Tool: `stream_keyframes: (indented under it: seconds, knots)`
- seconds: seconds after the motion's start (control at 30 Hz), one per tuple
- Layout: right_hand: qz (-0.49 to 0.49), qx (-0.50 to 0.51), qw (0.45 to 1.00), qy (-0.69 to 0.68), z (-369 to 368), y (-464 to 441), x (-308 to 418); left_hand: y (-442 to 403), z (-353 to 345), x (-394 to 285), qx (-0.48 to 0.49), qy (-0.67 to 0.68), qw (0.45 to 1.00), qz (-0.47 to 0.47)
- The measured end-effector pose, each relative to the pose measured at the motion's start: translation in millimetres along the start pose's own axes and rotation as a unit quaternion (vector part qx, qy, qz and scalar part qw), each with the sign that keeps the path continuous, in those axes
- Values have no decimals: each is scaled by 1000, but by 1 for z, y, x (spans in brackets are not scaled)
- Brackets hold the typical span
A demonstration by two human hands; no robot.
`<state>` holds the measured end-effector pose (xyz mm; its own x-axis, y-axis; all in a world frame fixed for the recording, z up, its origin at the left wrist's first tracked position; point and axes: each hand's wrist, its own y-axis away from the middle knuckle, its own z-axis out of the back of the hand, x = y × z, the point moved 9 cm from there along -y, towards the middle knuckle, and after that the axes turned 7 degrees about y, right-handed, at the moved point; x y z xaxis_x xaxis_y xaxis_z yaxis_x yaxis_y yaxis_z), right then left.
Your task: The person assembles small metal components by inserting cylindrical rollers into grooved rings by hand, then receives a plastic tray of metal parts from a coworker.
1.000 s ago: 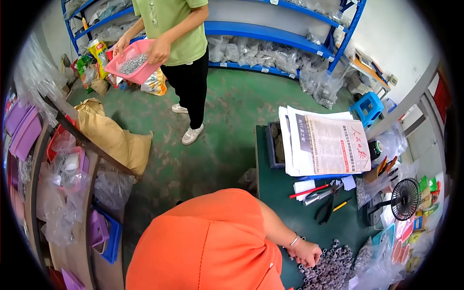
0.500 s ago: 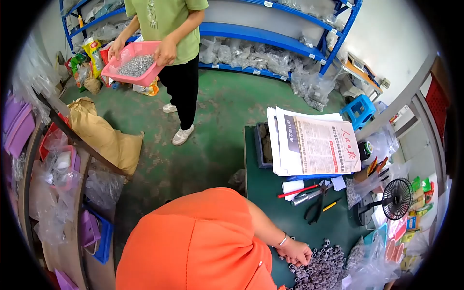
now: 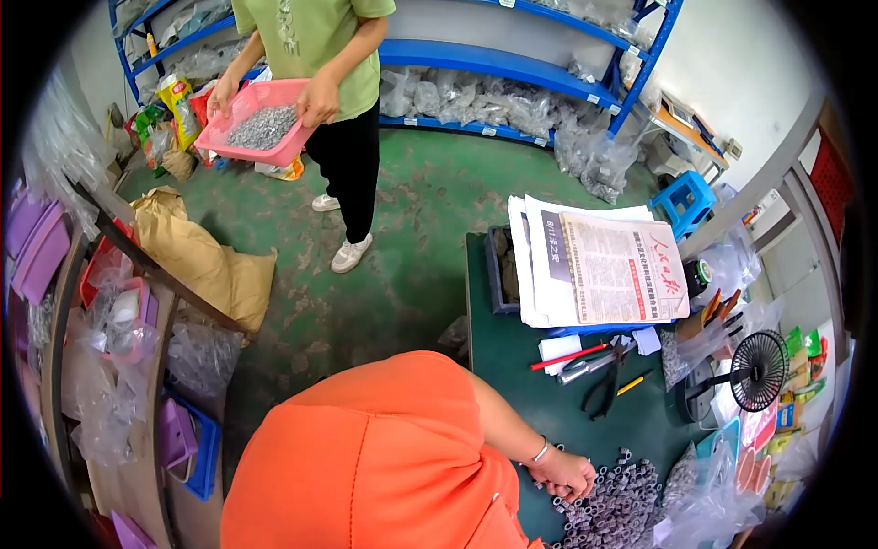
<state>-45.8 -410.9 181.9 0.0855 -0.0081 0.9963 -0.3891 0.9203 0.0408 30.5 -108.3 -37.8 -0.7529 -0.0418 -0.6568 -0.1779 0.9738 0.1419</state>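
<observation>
My left hand [image 3: 563,474], with a bracelet at its wrist, reaches from an orange sleeve [image 3: 366,448] to the dark green table [image 3: 549,403]. Its fingers are bent and drawn together at the left edge of a heap of small grey ring-shaped parts [image 3: 613,503]. Whatever lies between the fingertips is too small to make out. My right hand is out of view. Across the room, a person in a green shirt [image 3: 315,55] holds a pink plastic basket [image 3: 215,142] of small silvery parts [image 3: 263,126] in both hands.
Pliers [image 3: 601,393], a red pencil [image 3: 569,357] and a yellow one [image 3: 635,382] lie beyond the heap. Newspapers [image 3: 622,274] are stacked farther back. A black fan [image 3: 757,371] and plastic bags [image 3: 709,503] stand on the right. Blue shelving [image 3: 494,59] lines the wall.
The whole view has shifted slightly. My left hand stays at the heap's edge with its fingers bent. The other person still holds the pink basket in much the same place.
</observation>
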Motion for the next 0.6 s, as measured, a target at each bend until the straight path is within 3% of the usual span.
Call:
stream_keyframes:
  seconds: [0.3,0.4,0.43,0.6]
  knots:
    - [-18,31,999,13,-19,-7,-13,-2,0,2,9,3,1000,9]
    - [-23,131,991,10,-49,-9,-17,-3,-1,1,19,-33,999,-23]
    - [-37,122,992,15,-52,-6,-19,-4,-2,0,34,-52,997,-47]
    - [-3,238,969,70,-88,19,-32,-8,-1,6,51,-39,997,-34]
